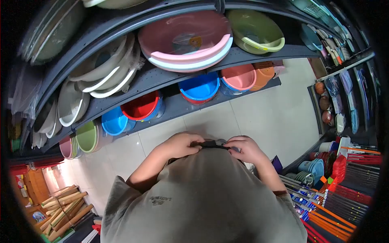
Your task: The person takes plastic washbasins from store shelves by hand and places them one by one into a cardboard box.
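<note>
At the front of my waist, just past the hem of my grey-green shirt, is a dark strap-like thing with a greyish part near its right end. My left hand is closed, its thumb and fingers pinching the strap's left end. From the other side my right hand grips the right end with bent fingers. The shirt and my fingers hide most of this thing, so its exact kind cannot be made out.
Ahead, a grey shelf holds stacked basins, among them a pink basin and a green basin. Lower down stand several buckets, including a blue bucket. Handles and poles crowd the right; wooden rolling-pin-like sticks lie left.
</note>
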`<state>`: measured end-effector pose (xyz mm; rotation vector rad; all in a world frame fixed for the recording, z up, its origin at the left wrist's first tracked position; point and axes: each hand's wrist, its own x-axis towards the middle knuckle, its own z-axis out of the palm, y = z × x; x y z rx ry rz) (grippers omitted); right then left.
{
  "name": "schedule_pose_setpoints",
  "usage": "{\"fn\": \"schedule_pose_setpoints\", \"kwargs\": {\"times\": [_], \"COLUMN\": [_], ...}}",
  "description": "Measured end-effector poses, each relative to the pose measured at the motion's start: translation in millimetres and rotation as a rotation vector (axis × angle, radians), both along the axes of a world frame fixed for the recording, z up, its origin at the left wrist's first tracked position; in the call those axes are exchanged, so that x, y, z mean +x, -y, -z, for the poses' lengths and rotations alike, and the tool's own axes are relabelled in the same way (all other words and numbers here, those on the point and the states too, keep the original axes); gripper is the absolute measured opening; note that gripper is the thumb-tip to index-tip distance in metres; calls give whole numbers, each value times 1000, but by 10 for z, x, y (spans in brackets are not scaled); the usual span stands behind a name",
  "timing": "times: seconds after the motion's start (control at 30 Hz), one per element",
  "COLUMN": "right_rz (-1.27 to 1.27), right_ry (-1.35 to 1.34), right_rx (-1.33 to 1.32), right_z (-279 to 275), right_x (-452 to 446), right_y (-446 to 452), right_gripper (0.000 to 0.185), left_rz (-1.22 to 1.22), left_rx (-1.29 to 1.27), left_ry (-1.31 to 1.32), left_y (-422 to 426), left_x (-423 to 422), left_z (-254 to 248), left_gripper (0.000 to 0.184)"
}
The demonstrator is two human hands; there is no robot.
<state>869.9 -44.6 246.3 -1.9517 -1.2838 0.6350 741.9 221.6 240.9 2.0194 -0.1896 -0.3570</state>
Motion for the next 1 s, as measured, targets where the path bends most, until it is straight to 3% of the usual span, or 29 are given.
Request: {"fn": "schedule_pose_setpoints", "kwargs": {"times": [0.23,0.4,0.87,1.0], "right_rz": [6,-61,-233,-267], "right_ry": [-85,-228,-188,-205], "right_rx": [-25,101,119,126], "right_z": [42,68,139,62], "right_x": [410,901,3071,3570], "right_y": [60,265,711,733], "right_gripper": [28,33,26,18], "left_rz": [60,122,-134,-370], "left_rx": [-37,-117,-155,-256], "left_ry": [-81,-116,-88,45], "left_y": [-29,30,858,1070], "left_x": [461,933,2747,3138], "left_z": [113,61,32,128], "left_gripper": [24,21,24,32]}}
